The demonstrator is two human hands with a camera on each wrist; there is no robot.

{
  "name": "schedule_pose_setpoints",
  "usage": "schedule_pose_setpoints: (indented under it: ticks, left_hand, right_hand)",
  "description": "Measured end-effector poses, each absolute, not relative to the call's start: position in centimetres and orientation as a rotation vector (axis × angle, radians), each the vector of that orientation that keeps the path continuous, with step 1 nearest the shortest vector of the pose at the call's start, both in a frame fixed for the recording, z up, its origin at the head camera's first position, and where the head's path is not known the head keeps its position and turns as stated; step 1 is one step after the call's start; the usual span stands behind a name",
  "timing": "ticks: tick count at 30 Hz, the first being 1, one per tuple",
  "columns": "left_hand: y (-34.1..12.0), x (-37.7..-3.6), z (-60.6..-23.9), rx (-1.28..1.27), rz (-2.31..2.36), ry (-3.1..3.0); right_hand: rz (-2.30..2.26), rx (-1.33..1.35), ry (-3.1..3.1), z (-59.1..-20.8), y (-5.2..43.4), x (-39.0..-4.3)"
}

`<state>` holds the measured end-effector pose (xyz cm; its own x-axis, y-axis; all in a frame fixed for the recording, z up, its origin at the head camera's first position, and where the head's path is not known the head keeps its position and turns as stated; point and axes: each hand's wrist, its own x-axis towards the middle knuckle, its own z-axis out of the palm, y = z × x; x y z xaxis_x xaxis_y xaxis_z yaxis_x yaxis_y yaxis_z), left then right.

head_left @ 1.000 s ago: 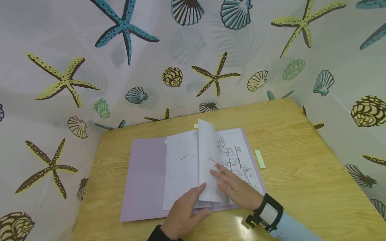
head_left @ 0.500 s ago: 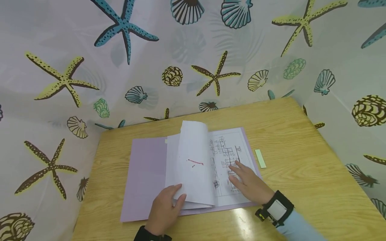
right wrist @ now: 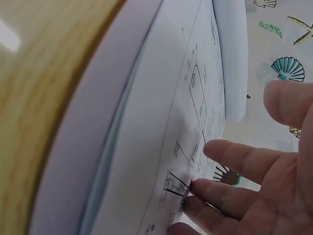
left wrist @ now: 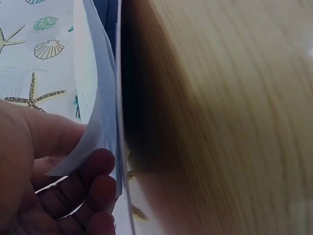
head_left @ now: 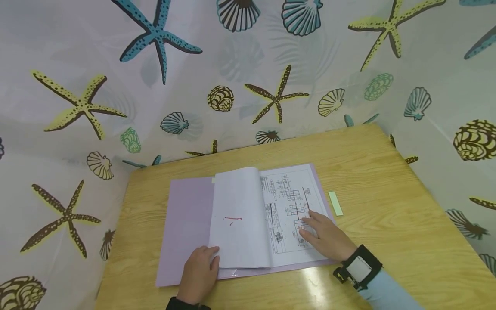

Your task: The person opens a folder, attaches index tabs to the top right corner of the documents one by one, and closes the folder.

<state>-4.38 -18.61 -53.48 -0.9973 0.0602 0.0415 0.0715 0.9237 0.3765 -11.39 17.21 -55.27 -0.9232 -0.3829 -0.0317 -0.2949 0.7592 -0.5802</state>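
Tabletop: hands (head_left: 199,271) on folder pages (head_left: 240,219)

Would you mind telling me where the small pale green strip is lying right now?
In the head view, the pale green strip lies flat on the wooden table, just off the right edge of the open purple folder, a little beyond the right hand.

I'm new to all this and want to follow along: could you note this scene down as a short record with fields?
Setting: wooden table ringed by a seashell-print curtain
Main item: open purple folder of papers
Left hand: pinches the lower corner of the turned page
Right hand: fingers rest flat on the diagram sheet
Page mark: short red line on the turned page
Nearby: pale green strip right of the folder
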Motion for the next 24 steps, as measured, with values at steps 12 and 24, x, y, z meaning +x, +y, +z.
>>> schedule_pose_setpoints:
  ticks: [12,24]
  left_hand:
    - [-19.2,-4.6,-54.8,-0.034,-0.587,-3.102]
    - [-19.1,-4.4,-55.3,-0.026,-0.538,-3.069]
  right_hand:
    - [-0.879,-0.552,2.791,-55.4,17.5,-11.4]
    - [-0.882,-0.549,2.798,-55.2,17.4,-11.2]
